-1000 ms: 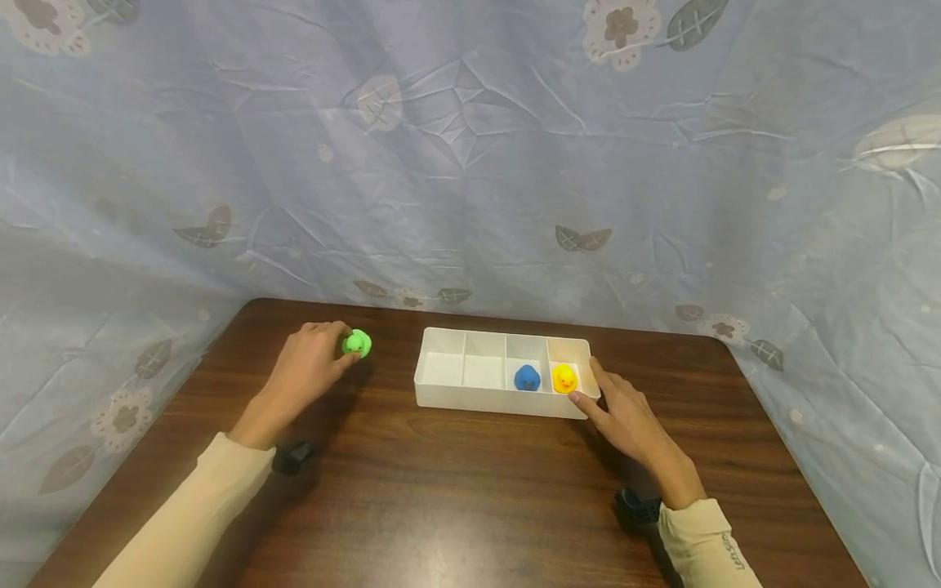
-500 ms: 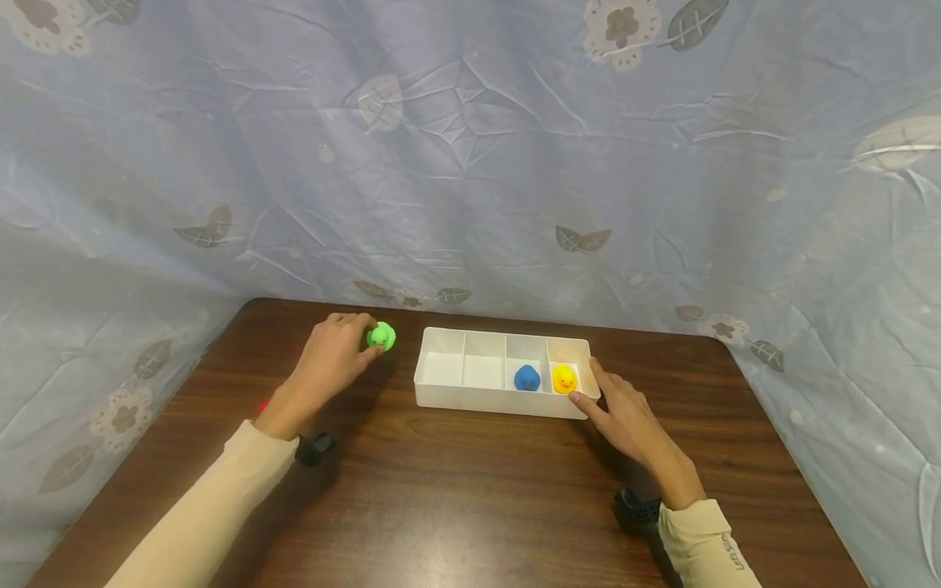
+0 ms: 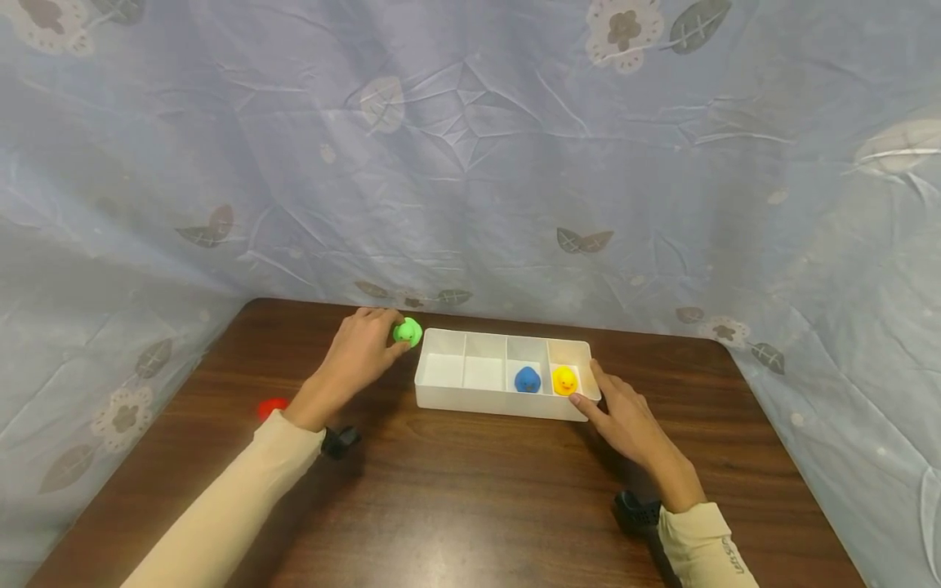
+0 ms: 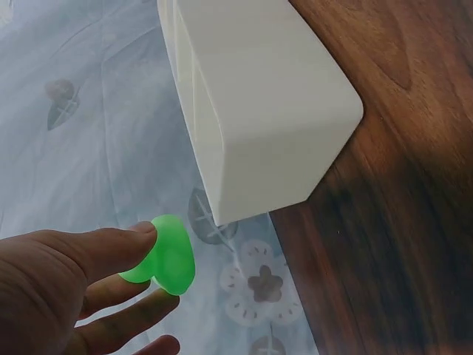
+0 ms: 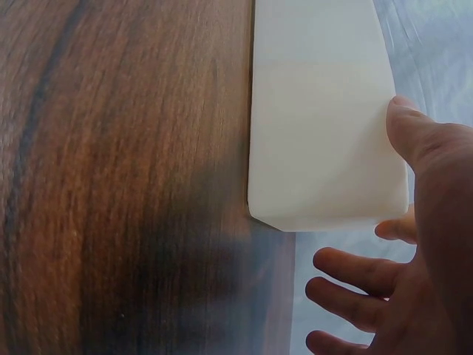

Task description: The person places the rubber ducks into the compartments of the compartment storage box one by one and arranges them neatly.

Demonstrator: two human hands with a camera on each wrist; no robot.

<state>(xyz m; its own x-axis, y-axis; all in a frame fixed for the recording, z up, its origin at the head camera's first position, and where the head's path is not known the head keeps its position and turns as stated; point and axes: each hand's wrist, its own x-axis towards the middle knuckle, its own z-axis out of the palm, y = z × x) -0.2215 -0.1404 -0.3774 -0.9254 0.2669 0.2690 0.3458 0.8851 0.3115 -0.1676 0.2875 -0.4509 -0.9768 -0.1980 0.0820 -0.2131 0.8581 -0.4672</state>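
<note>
In the head view my left hand (image 3: pixel 360 351) pinches a green toy duck (image 3: pixel 408 332) between thumb and fingers, just left of the white divided tray (image 3: pixel 500 402). The left wrist view shows the green duck (image 4: pixel 174 255) near the tray's left end, above table height. My right hand (image 3: pixel 628 416) rests at the tray's right end, thumb on the front rim and forefinger at the end wall. The right wrist view has its other fingers (image 5: pixel 355 270) spread beyond the tray. A yellow toy duck (image 3: pixel 565 380) sits in the rightmost compartment, a blue one (image 3: pixel 527 380) in the compartment beside it.
A red object (image 3: pixel 272 407) lies on the table, partly hidden behind my left wrist. The dark wooden table (image 3: pixel 470 506) has a patterned pale cloth (image 3: pixel 470 163) hanging behind it and at its sides. Two compartments at the tray's left hold nothing.
My left hand has carried the green duck rightward and slightly away, up to the tray's left end. The red object has come into view behind the wrist. My right hand keeps its place.
</note>
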